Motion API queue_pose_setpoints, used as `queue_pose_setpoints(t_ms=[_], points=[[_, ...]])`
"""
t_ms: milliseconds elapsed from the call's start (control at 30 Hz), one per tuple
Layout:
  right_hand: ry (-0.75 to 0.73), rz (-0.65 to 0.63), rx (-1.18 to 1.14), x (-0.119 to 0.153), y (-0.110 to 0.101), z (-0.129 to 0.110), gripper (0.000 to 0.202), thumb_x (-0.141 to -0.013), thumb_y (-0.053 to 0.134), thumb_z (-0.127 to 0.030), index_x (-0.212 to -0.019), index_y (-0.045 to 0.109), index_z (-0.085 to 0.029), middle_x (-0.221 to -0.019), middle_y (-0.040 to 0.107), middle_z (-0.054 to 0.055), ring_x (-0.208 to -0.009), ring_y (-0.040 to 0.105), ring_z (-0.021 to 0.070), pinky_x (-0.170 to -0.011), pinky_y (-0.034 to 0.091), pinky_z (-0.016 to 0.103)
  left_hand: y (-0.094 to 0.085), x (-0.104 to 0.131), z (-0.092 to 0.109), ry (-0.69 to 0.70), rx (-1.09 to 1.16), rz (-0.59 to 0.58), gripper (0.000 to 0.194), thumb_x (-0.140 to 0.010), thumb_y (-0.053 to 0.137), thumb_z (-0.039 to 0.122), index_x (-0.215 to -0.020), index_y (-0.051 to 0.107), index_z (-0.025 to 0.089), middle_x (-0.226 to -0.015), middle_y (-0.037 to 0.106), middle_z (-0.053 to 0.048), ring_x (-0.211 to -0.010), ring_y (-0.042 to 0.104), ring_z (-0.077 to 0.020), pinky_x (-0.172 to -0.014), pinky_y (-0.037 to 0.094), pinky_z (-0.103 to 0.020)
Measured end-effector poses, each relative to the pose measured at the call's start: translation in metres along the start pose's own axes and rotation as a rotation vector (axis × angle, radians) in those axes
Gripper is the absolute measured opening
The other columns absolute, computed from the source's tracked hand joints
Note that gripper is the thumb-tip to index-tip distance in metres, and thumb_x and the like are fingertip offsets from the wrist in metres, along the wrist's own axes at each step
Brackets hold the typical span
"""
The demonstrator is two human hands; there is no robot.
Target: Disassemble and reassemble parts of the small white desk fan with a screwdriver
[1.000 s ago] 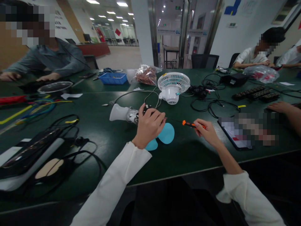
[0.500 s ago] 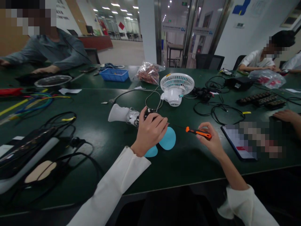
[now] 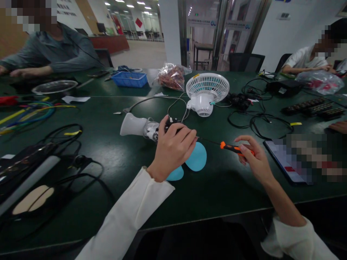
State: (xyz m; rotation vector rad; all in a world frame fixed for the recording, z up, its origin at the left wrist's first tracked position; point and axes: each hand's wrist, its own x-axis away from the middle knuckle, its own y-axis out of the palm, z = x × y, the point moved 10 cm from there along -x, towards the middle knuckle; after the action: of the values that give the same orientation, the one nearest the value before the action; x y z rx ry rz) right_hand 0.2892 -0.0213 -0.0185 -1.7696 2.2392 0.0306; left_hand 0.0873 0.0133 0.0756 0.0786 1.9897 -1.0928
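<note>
My left hand [image 3: 175, 148] is closed over the dark head of a small fan whose white flared base [image 3: 132, 125] lies on its side, pointing left. Most of that head is hidden by my fingers. Two light-blue fan blades [image 3: 197, 157] show below and to the right of this hand; how they join the head is hidden. With fingertips on its handle, my right hand [image 3: 253, 155] grips an orange-and-black screwdriver [image 3: 233, 147]. Its thin shaft runs left to the fingers of my left hand, where the tip is hidden.
Behind my hands stands a white fan cage with motor housing [image 3: 207, 90]. Farther back are a blue basket [image 3: 129, 79] and a clear bag of reddish-brown items [image 3: 170, 77]. A phone-like device [image 3: 284, 162] lies right; black cables [image 3: 255, 122] and power strips surround. Other people sit around the table.
My view has shifted a little. The fingers of my right hand have spread and shifted on the screwdriver handle. My left hand keeps its hold on the fan head.
</note>
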Motion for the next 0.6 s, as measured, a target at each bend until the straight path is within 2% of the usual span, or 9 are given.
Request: queue_pose_setpoints(t_ms=[133, 233, 300, 433, 500, 600], points=[[-0.073, 0.075, -0.024, -0.001, -0.009, -0.003, 0.022, -0.083, 0.065, -0.034, -0.103, 0.058, -0.026, -0.073, 0.051, -0.004, -0.053, 0.046, 0.0073, -0.048, 0.036, 0.021, 0.001, 0.0, 0.0, -0.012, 0.011, -0.015, 0.015, -0.089, 0.053, 0.024, -0.099, 0.063, 0.023, -0.092, 0.069, 0.0, -0.094, 0.06, -0.0215, -0.11, 0.032, -0.056], [-0.075, 0.056, -0.056, -0.002, -0.006, -0.001, 0.02, -0.083, 0.065, -0.034, -0.1, 0.061, -0.025, -0.082, 0.054, -0.002, -0.056, 0.048, 0.007, -0.05, 0.038, 0.022, 0.001, 0.0, -0.001, -0.025, 0.015, -0.007, 0.014, -0.088, 0.054, 0.023, -0.099, 0.063, 0.024, -0.091, 0.069, 0.001, -0.094, 0.06, -0.0205, -0.11, 0.032, -0.056], [-0.044, 0.033, -0.104, -0.003, -0.003, 0.003, 0.021, -0.089, 0.057, -0.038, -0.104, 0.061, -0.025, -0.073, 0.051, -0.003, -0.052, 0.045, 0.0071, -0.047, 0.036, 0.022, 0.0, 0.0, -0.001, -0.023, 0.015, 0.001, 0.014, -0.088, 0.054, 0.023, -0.099, 0.063, 0.024, -0.091, 0.069, 0.001, -0.094, 0.06, -0.0201, -0.11, 0.032, -0.056], [0.043, -0.015, -0.187, -0.001, 0.003, 0.012, 0.034, -0.097, 0.036, -0.044, -0.117, 0.057, -0.026, -0.048, 0.031, -0.008, -0.038, 0.03, 0.0078, -0.037, 0.025, 0.02, 0.001, 0.0, 0.0, -0.009, 0.011, -0.014, 0.015, -0.088, 0.054, 0.024, -0.099, 0.064, 0.023, -0.094, 0.069, 0.0, -0.094, 0.06, -0.0213, -0.109, 0.033, -0.057], [0.05, -0.014, -0.197, -0.002, 0.003, 0.012, 0.031, -0.096, 0.041, -0.041, -0.12, 0.055, -0.027, -0.047, 0.031, -0.009, -0.038, 0.029, 0.0076, -0.037, 0.026, 0.02, 0.001, 0.0, 0.0, -0.013, 0.02, -0.023, 0.016, -0.088, 0.053, 0.023, -0.1, 0.064, 0.023, -0.094, 0.069, -0.001, -0.094, 0.06, -0.022, -0.109, 0.033, -0.057], [0.007, 0.034, -0.222, -0.004, -0.003, 0.008, 0.029, -0.089, 0.055, -0.033, -0.117, 0.056, -0.029, -0.058, 0.04, -0.007, -0.044, 0.036, 0.007, -0.042, 0.033, 0.02, 0.001, -0.001, -0.001, -0.024, 0.024, -0.025, 0.016, -0.088, 0.053, 0.022, -0.099, 0.064, 0.024, -0.09, 0.069, -0.001, -0.093, 0.059, -0.0222, -0.109, 0.034, -0.057]])
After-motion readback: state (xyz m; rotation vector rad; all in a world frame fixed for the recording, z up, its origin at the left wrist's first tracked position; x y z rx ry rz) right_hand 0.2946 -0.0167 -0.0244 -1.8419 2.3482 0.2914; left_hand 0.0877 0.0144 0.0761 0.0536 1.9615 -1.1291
